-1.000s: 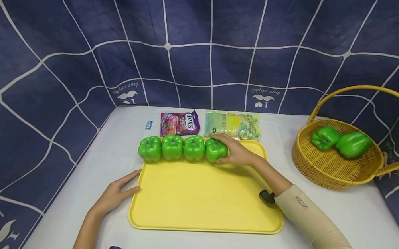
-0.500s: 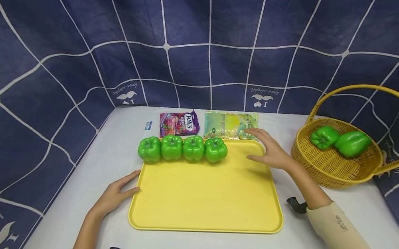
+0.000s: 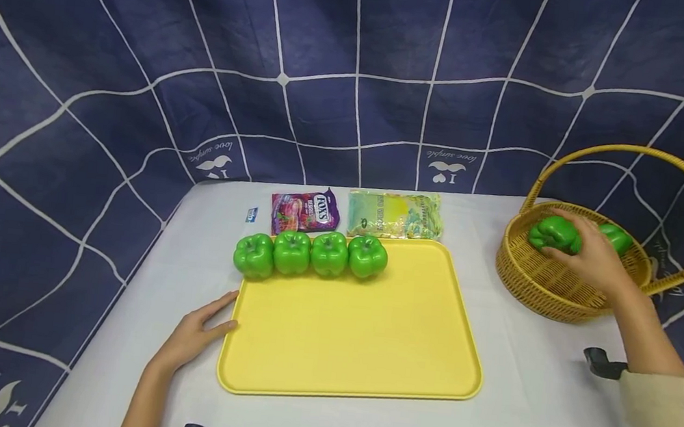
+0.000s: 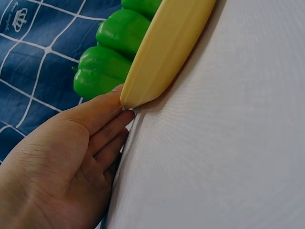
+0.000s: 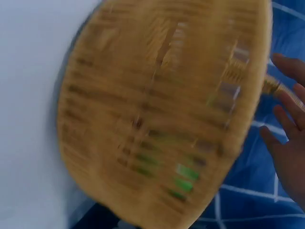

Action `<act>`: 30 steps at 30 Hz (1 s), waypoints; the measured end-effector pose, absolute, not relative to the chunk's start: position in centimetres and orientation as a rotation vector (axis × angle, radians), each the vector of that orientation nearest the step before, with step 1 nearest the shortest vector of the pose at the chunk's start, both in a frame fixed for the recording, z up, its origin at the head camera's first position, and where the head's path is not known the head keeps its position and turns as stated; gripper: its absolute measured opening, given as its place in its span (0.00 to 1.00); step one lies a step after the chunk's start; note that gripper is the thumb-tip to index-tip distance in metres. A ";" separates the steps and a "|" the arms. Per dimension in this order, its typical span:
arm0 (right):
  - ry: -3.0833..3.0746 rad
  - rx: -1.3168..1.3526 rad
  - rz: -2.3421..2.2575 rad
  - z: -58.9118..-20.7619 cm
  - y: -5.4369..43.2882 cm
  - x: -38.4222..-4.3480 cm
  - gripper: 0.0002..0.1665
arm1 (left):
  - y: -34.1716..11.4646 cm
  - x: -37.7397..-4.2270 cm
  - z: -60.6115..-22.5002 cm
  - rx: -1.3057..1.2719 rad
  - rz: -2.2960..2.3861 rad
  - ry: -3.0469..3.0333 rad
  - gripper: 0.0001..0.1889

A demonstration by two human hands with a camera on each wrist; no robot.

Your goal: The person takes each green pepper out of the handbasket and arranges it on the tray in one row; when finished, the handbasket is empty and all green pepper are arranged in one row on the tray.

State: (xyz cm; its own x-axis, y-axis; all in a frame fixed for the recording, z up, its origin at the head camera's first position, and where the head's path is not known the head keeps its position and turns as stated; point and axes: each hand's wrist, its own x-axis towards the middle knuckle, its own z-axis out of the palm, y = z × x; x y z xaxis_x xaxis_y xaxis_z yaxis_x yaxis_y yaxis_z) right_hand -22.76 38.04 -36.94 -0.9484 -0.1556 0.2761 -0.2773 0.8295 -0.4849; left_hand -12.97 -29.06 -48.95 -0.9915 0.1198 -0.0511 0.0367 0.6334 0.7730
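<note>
Relaxed fingers of my left hand point(image 3: 190, 338) touch the left rim of the yellow tray point(image 3: 355, 338); the left wrist view shows the fingertips at the tray's corner point(image 4: 143, 90). Over the wicker basket point(image 3: 529, 286), my right hand point(image 3: 600, 259) reaches toward a green bell pepper point(image 3: 550, 232), its fingers spread in the right wrist view. A second bell pepper point(image 3: 616, 238) in the basket is partly hidden behind that hand. Several more green bell peppers point(image 3: 329, 253) form a row along the tray's far edge, the leftmost pepper point(image 3: 254, 255) overlapping the tray's corner.
A purple candy bag point(image 3: 305, 211) and a yellow-green packet point(image 3: 395, 215) lie behind the tray, with a small blue wrapper point(image 3: 252, 215) to their left. The basket's tall handle point(image 3: 638, 151) arches over it. Dark blue checked cloth point(image 3: 322, 33) hangs around the white table.
My right hand has let go of the rightmost pepper in the row and moved right, across to the basket. The left hand stays at the tray's edge.
</note>
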 end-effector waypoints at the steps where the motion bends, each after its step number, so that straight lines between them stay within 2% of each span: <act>1: -2.802 0.329 0.772 -37.0 38.7 -23.0 0.46 | -29.1 -13.0 -49.0 0.132 1.303 2.748 0.34; 16: -2.995 0.520 0.619 -38.6 42.6 -28.1 0.44 | -28.9 -12.9 -48.8 0.137 1.343 2.734 0.34; 21: -3.025 0.571 0.581 -39.5 42.9 -28.9 0.45 | -28.9 -12.8 -48.8 0.128 1.339 2.736 0.34; 30: -3.087 0.510 0.588 -40.2 43.4 -29.5 0.49 | -28.8 -13.0 -48.9 0.115 1.329 2.743 0.35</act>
